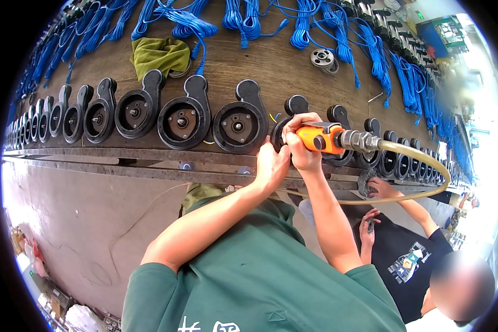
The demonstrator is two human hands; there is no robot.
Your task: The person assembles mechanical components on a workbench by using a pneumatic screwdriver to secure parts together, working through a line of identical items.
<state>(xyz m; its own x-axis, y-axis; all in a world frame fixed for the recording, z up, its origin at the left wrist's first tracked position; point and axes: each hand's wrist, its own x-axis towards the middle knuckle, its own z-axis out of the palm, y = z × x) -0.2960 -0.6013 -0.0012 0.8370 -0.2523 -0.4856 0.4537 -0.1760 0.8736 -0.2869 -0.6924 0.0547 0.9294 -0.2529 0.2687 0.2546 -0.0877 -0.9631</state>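
My right hand [303,145] is wrapped round an orange air-powered tool [325,139]. A metal coupling [361,141] joins its back end to a yellowish hose [420,153], which curves round to the right. The tool's front end is hidden by my fingers, over a round black housing [278,131] at the table's front edge. Close beside it, my left hand [273,165] has its fingers curled and pressed together at that housing's rim; whatever they grip is hidden. To the left stands another black housing [239,126] with a metal plate and shaft inside.
Black housings line the wooden table's front edge [149,156] both ways. Blue cable bundles [300,30] lie along the back, with a green cloth [159,55] and metal discs [322,58] between. At right, a co-worker's hand [384,188] touches a dark grey piece [365,182].
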